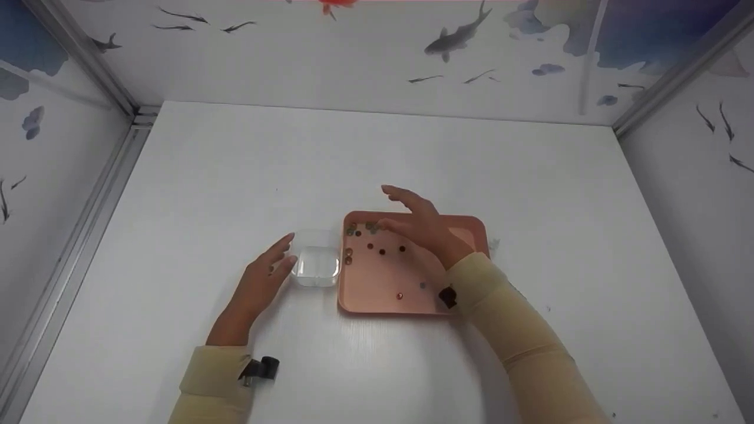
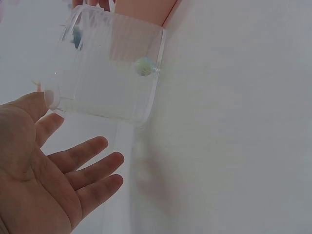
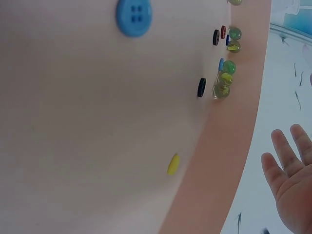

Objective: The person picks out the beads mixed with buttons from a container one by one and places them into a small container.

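Note:
My left hand (image 1: 259, 285) is beside a clear plastic box (image 1: 318, 268), its thumb and index fingertip right at the box's near-left wall. Its other fingers are spread and relaxed. In the left wrist view a greenish marble (image 2: 145, 67) shows through the box wall. Over the back of a pink tray (image 1: 377, 294) hovers my right hand (image 1: 421, 227), fingers extended and holding nothing. Marbles (image 3: 222, 90) cluster along one tray wall in the right wrist view. Several flat buttons lie about them, including a blue button (image 3: 134, 17), a black button (image 3: 201, 87) and a yellow button (image 3: 173, 164).
The tray stands directly right of the box on a white table (image 1: 235, 171). A small translucent thing (image 1: 495, 243) lies just past the tray's right edge. White panels with painted fish (image 1: 453, 41) enclose the table at the back and sides.

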Action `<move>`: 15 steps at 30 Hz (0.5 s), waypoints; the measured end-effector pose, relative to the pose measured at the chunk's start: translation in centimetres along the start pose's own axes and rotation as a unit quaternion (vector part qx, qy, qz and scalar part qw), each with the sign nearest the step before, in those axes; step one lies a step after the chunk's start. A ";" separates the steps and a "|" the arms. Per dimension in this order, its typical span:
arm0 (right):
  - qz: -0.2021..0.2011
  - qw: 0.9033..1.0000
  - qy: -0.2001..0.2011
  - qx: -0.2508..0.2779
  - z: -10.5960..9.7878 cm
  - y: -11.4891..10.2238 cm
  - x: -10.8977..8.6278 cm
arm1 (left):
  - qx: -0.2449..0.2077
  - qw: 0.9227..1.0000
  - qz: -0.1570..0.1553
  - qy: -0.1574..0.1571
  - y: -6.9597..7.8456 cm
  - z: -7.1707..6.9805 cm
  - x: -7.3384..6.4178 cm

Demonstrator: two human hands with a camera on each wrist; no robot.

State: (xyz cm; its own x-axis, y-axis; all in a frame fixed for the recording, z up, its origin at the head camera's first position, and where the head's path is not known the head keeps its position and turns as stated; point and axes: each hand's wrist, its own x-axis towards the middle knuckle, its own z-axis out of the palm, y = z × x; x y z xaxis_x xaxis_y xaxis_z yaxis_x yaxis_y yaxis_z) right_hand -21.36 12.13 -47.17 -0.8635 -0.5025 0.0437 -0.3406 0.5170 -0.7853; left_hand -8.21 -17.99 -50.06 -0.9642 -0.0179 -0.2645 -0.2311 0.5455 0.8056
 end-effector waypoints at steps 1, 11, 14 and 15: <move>0.006 1.000 0.002 0.003 0.0 0.1 0.0 | 0.000 1.000 0.000 0.000 0.0 0.0 0.0; -0.039 0.999 0.008 -0.003 0.1 0.7 -0.1 | -0.005 1.000 0.005 -0.003 0.2 -0.1 0.0; -0.032 0.999 0.007 -0.001 0.2 0.7 -0.1 | -0.004 1.000 0.003 -0.005 0.2 -0.1 0.0; -0.028 1.000 0.006 0.000 0.2 0.7 0.0 | -0.004 1.000 0.003 -0.005 0.2 -0.1 0.0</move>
State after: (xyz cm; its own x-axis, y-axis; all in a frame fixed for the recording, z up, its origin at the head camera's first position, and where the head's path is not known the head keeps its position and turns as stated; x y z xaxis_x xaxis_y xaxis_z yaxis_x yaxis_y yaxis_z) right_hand -21.49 12.38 -47.86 -0.8480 -0.5213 0.0951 -0.3880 0.4887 -0.7814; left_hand -8.30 -18.03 -49.88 -0.9643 -0.0062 -0.2647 -0.2262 0.5393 0.8112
